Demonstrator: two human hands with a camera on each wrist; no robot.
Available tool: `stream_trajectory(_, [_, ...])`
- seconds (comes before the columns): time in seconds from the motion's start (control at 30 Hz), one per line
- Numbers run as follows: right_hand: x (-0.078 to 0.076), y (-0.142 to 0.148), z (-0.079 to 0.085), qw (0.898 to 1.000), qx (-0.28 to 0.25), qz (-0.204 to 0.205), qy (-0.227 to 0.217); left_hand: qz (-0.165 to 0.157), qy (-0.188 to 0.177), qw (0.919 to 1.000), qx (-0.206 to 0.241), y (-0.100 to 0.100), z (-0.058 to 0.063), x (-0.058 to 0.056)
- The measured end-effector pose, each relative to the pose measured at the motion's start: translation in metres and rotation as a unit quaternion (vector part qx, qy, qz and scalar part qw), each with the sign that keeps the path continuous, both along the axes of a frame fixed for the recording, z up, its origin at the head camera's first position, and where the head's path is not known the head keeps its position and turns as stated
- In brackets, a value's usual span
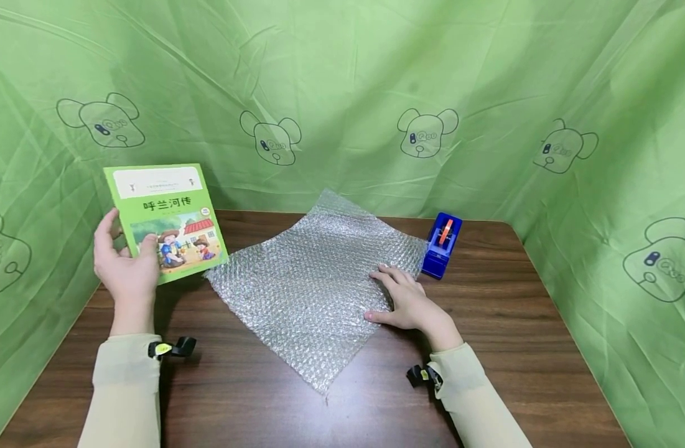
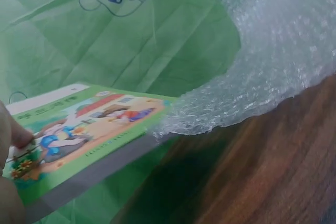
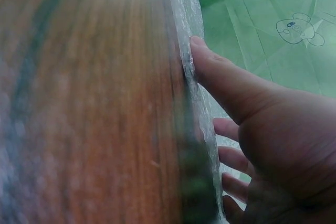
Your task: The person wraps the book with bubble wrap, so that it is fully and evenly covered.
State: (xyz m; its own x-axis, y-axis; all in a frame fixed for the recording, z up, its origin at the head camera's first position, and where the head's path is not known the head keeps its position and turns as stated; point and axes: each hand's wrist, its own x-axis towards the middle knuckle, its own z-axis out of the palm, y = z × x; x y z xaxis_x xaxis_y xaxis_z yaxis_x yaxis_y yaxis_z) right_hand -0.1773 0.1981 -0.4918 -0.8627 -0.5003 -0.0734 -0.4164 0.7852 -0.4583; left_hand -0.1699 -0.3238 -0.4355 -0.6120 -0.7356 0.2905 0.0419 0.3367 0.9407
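Observation:
A green paperback book [image 1: 168, 218] with an illustrated cover is tilted up above the table's left side. My left hand [image 1: 128, 261] grips its left edge, thumb on the front cover and fingers behind. A sheet of bubble wrap [image 1: 297, 280] lies spread like a diamond across the middle of the table. On the right part of that sheet rests my right hand [image 1: 406, 302], its fingers spread and touching the plastic. In the left wrist view, the book's lower corner comes close to the bubble wrap's left corner; whether they touch I cannot tell.
A blue tape dispenser [image 1: 443, 244] with an orange roll stands by the bubble wrap's right corner. Green fabric [image 1: 342, 74] printed with bear faces hangs behind and beside the brown wooden table [image 1: 504, 348].

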Motion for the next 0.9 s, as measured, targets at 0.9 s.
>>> stream_trajectory(0.9, [0.000,0.000,0.001,1.000,0.002,0.000,-0.001,-0.068,0.096,0.9725,0.201,0.053,-0.009,-0.015])
